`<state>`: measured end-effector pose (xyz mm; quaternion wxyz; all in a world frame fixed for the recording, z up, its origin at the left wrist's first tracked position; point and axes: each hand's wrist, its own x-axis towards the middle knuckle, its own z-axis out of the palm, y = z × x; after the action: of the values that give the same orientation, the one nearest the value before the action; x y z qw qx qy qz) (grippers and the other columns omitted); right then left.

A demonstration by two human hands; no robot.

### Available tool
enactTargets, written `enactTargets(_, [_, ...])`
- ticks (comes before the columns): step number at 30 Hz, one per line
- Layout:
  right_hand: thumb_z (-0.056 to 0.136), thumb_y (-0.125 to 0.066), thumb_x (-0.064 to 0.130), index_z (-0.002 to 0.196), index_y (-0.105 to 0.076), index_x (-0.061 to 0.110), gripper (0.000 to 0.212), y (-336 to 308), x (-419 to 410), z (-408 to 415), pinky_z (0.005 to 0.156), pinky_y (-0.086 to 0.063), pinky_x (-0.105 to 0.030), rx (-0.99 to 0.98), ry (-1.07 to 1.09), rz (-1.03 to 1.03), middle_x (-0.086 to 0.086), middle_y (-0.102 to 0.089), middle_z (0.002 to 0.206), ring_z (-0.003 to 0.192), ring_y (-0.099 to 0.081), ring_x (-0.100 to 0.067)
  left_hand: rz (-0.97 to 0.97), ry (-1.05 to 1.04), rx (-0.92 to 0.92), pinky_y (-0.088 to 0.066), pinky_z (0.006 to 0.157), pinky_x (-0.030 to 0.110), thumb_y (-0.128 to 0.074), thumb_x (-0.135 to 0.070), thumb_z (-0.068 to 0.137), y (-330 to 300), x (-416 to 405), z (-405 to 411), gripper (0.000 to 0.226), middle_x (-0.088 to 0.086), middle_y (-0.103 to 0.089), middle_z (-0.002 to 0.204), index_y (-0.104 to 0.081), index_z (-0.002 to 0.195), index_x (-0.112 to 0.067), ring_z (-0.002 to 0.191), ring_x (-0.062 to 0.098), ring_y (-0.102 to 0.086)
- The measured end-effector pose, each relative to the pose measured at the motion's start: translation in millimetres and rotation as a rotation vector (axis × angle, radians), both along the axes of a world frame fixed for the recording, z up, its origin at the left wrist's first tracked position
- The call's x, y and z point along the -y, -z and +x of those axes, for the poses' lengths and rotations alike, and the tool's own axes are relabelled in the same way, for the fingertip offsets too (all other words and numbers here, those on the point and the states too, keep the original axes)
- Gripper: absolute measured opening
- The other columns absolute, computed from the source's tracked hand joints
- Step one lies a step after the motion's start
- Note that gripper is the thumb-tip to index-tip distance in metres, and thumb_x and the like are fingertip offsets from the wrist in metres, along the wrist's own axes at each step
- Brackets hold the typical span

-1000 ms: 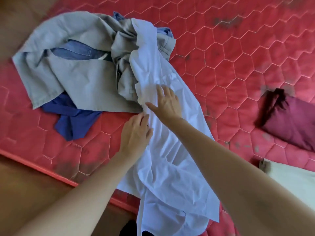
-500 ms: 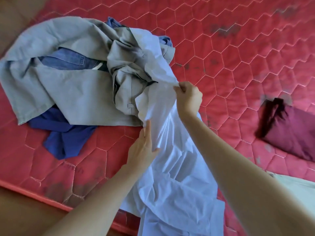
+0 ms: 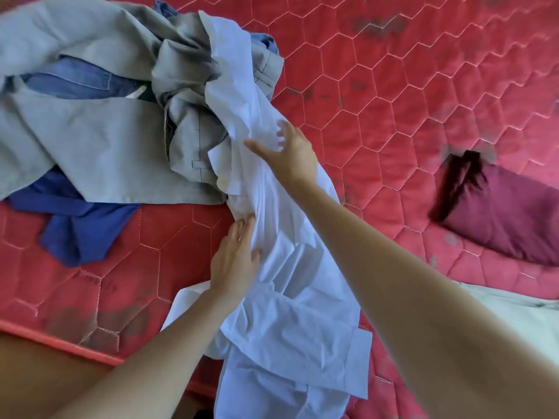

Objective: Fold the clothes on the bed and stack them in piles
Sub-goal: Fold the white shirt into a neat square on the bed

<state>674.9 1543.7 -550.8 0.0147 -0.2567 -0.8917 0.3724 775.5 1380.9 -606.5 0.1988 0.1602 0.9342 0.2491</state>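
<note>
— How many garments lie on the red mattress (image 3: pixel 393 95)?

— Six show: one white shirt (image 3: pixel 290 297), one grey garment (image 3: pixel 99 140), one pair of jeans (image 3: pixel 75 81), one dark blue piece (image 3: pixel 78 231), one folded maroon piece (image 3: pixel 508 219) at the right, and a cream cloth (image 3: pixel 520 309) by the right edge.

— Where is the shirt?

— It runs crumpled from the grey heap down over the near edge of the mattress.

— And the two hands?

— The right hand (image 3: pixel 290 152) lies spread wide, fingers apart, flat on the shirt's upper part, gripping nothing. The left hand (image 3: pixel 236 258) rests lower on the shirt's edge, fingers straight and close together, pressing rather than clutching.
</note>
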Motion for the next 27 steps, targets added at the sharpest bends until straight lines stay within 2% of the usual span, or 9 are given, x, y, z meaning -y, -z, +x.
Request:
enactTargets(2, [0.077,-0.066,0.063,0.137,-0.044,0.016,0.079,-5.8,10.3,-23.4,0.086,-0.048,-0.035,0.006,-0.041,0.03,0.0,-0.056,0.129,0.113,-0.055,-0.016,-0.007,0.007,-0.006,-0.049,0.081,0.04,-0.064,-0.011,0.086,1.1,0.7,-0.7,0.07,0.007,-0.042,0.141,-0.032,0.148,-0.016,0.11,0.031,-0.055])
enactTargets(3, [0.08,-0.067,0.057,0.133,-0.048,0.018,0.069,-7.0,13.8,-32.7,0.082,-0.048,-0.034,-0.003,-0.064,0.032,0.0,-0.059,0.124,0.108,-0.056,-0.016,-0.012,0.009,-0.005,-0.049,0.08,0.04,-0.064,-0.012,0.086,1.4,1.6,-1.1,0.07,0.007,-0.042,0.141,-0.033,0.148,-0.016,0.109,0.031,-0.056])
enactTargets(5, [0.086,-0.064,0.035,0.102,-0.058,0.017,0.025,-8.7,18.9,-44.5,0.068,-0.043,-0.031,-0.018,-0.108,0.118,-0.002,-0.062,0.097,0.086,-0.056,-0.019,-0.015,0.014,-0.003,-0.05,0.077,0.04,-0.064,-0.011,0.085,1.4,2.7,-1.0,0.07,0.007,-0.042,0.14,-0.033,0.147,-0.017,0.107,0.031,-0.057])
enactTargets(6, [0.087,-0.061,0.025,0.082,-0.053,0.015,0.013,-9.5,20.1,-47.0,0.062,-0.038,-0.031,-0.02,-0.108,0.167,-0.004,-0.058,0.083,0.075,-0.051,-0.022,-0.009,0.014,-0.002,-0.051,0.075,0.04,-0.064,-0.009,0.085,1.2,3.3,-0.6,0.07,0.007,-0.042,0.139,-0.034,0.147,-0.018,0.105,0.031,-0.057])
enactTargets(8, [0.086,-0.058,0.015,0.064,-0.036,0.015,0.031,-10.0,18.0,-44.3,0.057,-0.028,-0.031,-0.018,-0.048,0.194,-0.003,-0.047,0.069,0.066,-0.042,-0.024,0.002,0.016,-0.001,-0.051,0.071,0.04,-0.064,-0.007,0.084,1.1,5.1,0.2,0.071,0.006,-0.042,0.137,-0.033,0.147,-0.019,0.101,0.03,-0.059])
enactTargets(12, [0.082,-0.061,0.016,0.078,-0.064,0.009,0.009,-14.5,-5.8,-0.1,0.056,-0.024,-0.031,-0.086,0.227,0.103,-0.006,-0.059,0.071,0.068,-0.048,-0.024,0.028,0.021,-0.001,-0.053,0.069,0.036,-0.062,-0.002,0.086,2.0,11.0,4.5,0.072,0.008,-0.037,0.143,-0.031,0.149,-0.02,0.098,0.027,-0.061])
enactTargets(15, [0.08,-0.063,0.015,0.085,-0.07,0.01,0.01,-14.5,-27.6,65.8,0.058,-0.032,-0.033,-0.091,0.308,0.095,-0.006,-0.067,0.075,0.07,-0.056,-0.025,0.061,0.004,-0.011,-0.051,0.068,0.031,-0.058,0.0,0.088,2.5,17.9,13.2,0.069,0.008,-0.036,0.145,-0.032,0.149,-0.019,0.103,0.025,-0.061])
enactTargets(22, [0.071,-0.064,-0.006,0.075,-0.069,0.006,0.014,-6.3,-31.9,212.9,0.05,-0.031,-0.025,-0.158,0.202,0.251,-0.001,-0.063,0.066,0.055,-0.052,-0.017,0.17,0.049,0.024,-0.054,0.074,0.039,-0.062,0.002,0.084,-2.0,26.7,35.6,0.069,0.003,-0.043,0.139,-0.038,0.145,-0.02,0.106,0.025,-0.059])
enactTargets(27, [0.081,-0.058,0.006,0.078,-0.07,0.005,0.013,1.2,-34.7,289.6,0.044,-0.04,-0.03,-0.21,0.079,0.4,-0.003,-0.063,0.068,0.052,-0.055,-0.02,0.199,0.082,0.017,-0.052,0.081,0.044,-0.065,0.003,0.082,-6.3,27.6,58.1,0.065,0.009,-0.048,0.134,-0.044,0.141,-0.013,0.116,0.028,-0.055])
